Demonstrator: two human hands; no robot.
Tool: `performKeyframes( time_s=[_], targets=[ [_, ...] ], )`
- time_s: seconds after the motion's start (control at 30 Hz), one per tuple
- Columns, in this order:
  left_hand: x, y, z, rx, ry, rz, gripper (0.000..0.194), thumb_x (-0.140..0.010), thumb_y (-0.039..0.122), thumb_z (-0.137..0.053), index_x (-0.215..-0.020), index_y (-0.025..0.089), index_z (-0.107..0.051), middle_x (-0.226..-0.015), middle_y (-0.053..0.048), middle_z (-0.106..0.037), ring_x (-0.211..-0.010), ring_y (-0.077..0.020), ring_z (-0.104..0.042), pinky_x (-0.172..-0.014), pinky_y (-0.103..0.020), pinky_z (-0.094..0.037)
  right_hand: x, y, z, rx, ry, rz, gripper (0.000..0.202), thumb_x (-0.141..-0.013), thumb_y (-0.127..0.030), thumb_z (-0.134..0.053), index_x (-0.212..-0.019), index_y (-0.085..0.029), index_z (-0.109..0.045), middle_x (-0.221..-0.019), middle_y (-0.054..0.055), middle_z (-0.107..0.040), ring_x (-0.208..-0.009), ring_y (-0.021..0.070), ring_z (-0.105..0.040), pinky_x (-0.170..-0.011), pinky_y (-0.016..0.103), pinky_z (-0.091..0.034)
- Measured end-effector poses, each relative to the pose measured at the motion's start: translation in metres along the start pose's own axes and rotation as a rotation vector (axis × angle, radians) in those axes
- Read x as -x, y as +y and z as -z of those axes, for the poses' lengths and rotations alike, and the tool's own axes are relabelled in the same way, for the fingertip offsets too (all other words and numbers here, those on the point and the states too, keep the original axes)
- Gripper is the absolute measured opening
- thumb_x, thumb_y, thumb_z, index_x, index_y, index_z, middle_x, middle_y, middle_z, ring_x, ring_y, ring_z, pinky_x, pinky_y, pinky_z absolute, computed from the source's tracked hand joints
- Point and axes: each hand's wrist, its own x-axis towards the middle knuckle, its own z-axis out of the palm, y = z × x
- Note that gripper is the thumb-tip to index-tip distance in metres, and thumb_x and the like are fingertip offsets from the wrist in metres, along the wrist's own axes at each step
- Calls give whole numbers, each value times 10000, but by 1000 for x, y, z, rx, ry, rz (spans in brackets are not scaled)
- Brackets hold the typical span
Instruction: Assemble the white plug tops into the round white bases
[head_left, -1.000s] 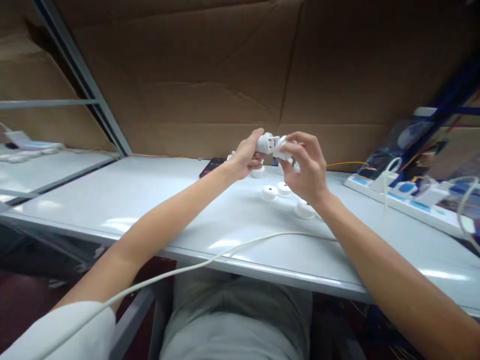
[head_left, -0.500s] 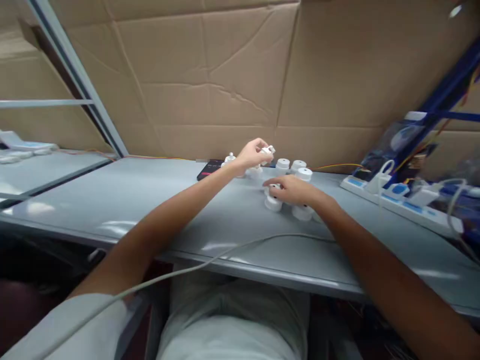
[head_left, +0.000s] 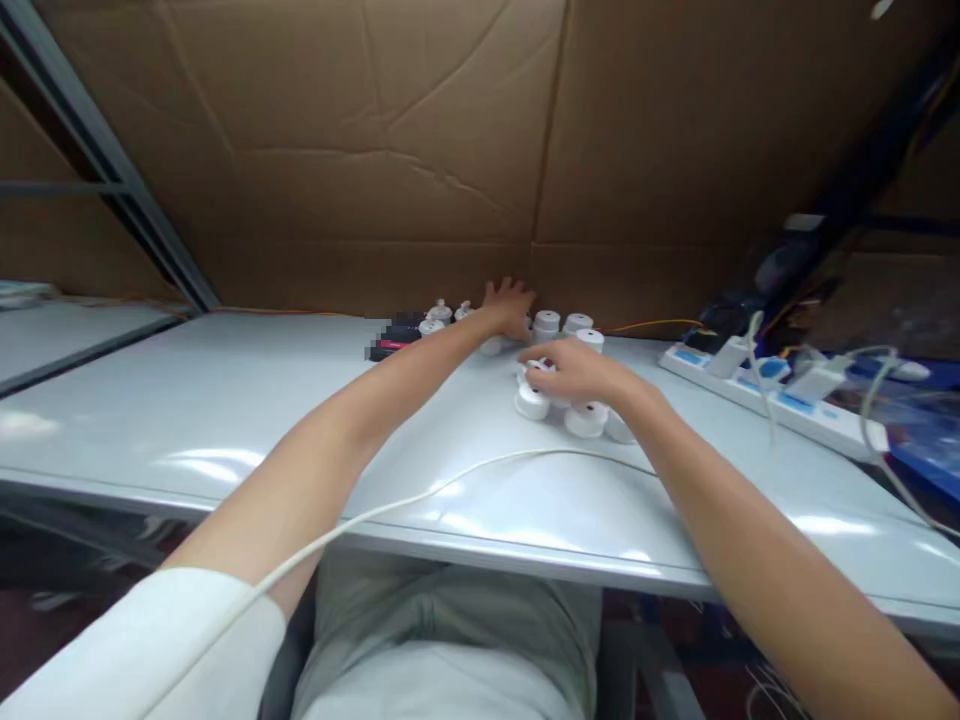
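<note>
My left hand [head_left: 508, 308] reaches to the back of the bench, fingers spread among small white plastic pieces; nothing shows in its grasp. White pieces with a knob on top [head_left: 439, 312] stand left of it. My right hand [head_left: 574, 368] is nearer the front, thumb and index finger curved around a white round piece [head_left: 529, 370] that they partly hide. Under and beside that hand stand several more white round pieces with a dark hole on top, among them a front one [head_left: 532, 403] and a flanged one [head_left: 586, 420]. Another row [head_left: 547, 321] stands behind.
A dark box with a red stripe [head_left: 394, 346] lies at the back left. On the right is a white power strip [head_left: 780, 405] with plugs and cables. A pale cable [head_left: 480, 466] crosses the bench front and my left arm. Cardboard [head_left: 360, 200] walls the back.
My left hand held a white piece up; now it is lower at the back, spread, without it. Another knobbed piece shows near the dark box. My right hand stays by the same pieces.
</note>
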Motion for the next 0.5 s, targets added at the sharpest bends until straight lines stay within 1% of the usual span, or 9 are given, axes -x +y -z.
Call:
performKeyframes(
  time_s=[0.07, 0.13, 0.17, 0.23, 0.3, 0.33, 0.4, 0.43, 0.5],
  targets=[
    [-4, 5, 2, 19, -19, -70, 818, -743, 383, -777, -1508, 165, -586, -1632, -215, -469, -1558, -457, -328, -1294, -702, -197, -1, 2, 1, 3, 37, -5, 374, -913, -255, -621, -1214, -181, -830, -1229, 127, -824, -1036, 301, -765, -858, 332, -552],
    [-5, 10, 3, 22, -31, -97, 706, -767, 348, -742, -1440, 162, -636, -1612, -209, -490, -1546, -447, -344, -1288, -703, -203, -3, 5, 1, -5, 91, -18, 316, -918, -270, -610, -1106, -177, -846, -1084, 120, -847, -967, 289, -764, -830, 332, -543],
    [-4, 12, 3, 26, -26, -95, 653, -778, 333, -729, -1402, 155, -656, -1600, -211, -501, -1536, -444, -358, -1280, -701, -221, -4, 7, 1, -15, 140, -34, 297, -922, -276, -603, -1057, -175, -847, -1023, 118, -847, -941, 287, -762, -832, 335, -540],
    [0, 12, 5, 65, 15, -85, 566, -795, 343, -720, -1325, 150, -678, -1552, -213, -544, -1503, -440, -400, -1251, -689, -280, -8, 12, 0, -65, 302, -102, 292, -930, -303, -600, -1044, -169, -833, -1012, 128, -840, -921, 290, -758, -856, 355, -541],
    [8, 10, 9, 155, 77, -85, 494, -817, 381, -707, -1255, 155, -675, -1427, -194, -636, -1403, -418, -509, -1195, -648, -375, -12, 18, -2, -156, 491, -192, 338, -929, -371, -629, -1126, -157, -800, -1109, 154, -822, -967, 310, -752, -901, 394, -545],
    [13, 9, 12, 212, 104, -98, 474, -822, 396, -704, -1229, 157, -664, -1336, -174, -683, -1317, -394, -576, -1152, -606, -431, -14, 19, -3, -225, 568, -237, 382, -920, -413, -650, -1172, -154, -775, -1158, 161, -807, -1000, 319, -746, -917, 412, -548],
    [25, 8, 20, 327, 160, -179, 468, -825, 406, -704, -1219, 165, -628, -1159, -115, -733, -1119, -325, -670, -1036, -492, -520, -18, 21, -4, -407, 643, -306, 434, -907, -488, -670, -1189, -166, -737, -1146, 143, -792, -1009, 314, -735, -907, 425, -559],
    [32, 8, 24, 370, 190, -247, 469, -824, 396, -709, -1225, 172, -612, -1109, -90, -737, -1051, -295, -687, -980, -439, -539, -19, 21, -3, -520, 654, -322, 424, -905, -519, -669, -1150, -178, -728, -1089, 119, -787, -978, 297, -732, -876, 413, -568],
    [47, 11, 31, 403, 290, -374, 456, -844, 373, -693, -1247, 186, -590, -1113, -72, -735, -1037, -271, -697, -941, -388, -543, -21, 18, -1, -788, 665, -308, 401, -915, -589, -639, -1027, -209, -703, -934, 60, -752, -860, 246, -715, -768, 361, -575]
  ],
)
